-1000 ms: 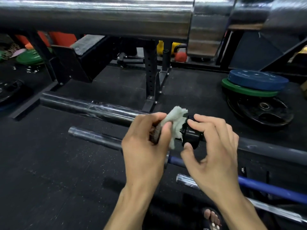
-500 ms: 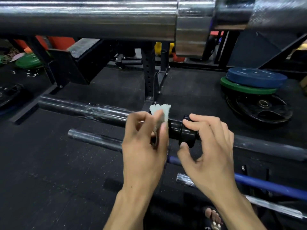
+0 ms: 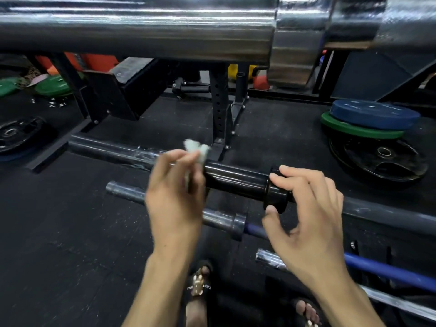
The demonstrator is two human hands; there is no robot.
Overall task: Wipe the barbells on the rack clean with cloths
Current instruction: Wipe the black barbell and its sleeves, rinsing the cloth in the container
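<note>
A black barbell [image 3: 236, 180] lies across the middle, its sleeve pointing left. My left hand [image 3: 174, 199] grips a pale cloth [image 3: 197, 151] wrapped around the sleeve; the hand is blurred by motion. My right hand [image 3: 304, 218] holds the barbell's black collar [image 3: 276, 197], fingers over the top and thumb underneath. Lower down lie a grey-sleeved barbell [image 3: 127, 191] with a blue shaft and a chrome-ended barbell [image 3: 269, 257]. A thick chrome barbell [image 3: 141, 27] fills the top of the view.
A blue plate on a green plate [image 3: 368, 119] and a black plate [image 3: 382, 159] lie on the floor at right. Black rack uprights [image 3: 219, 109] stand behind. Green plates [image 3: 52, 87] lie at far left. My sandalled feet [image 3: 198, 286] show at the bottom.
My left hand has slid the cloth leftward along the sleeve, away from the collar, baring more black sleeve. My right hand stays on the collar.
</note>
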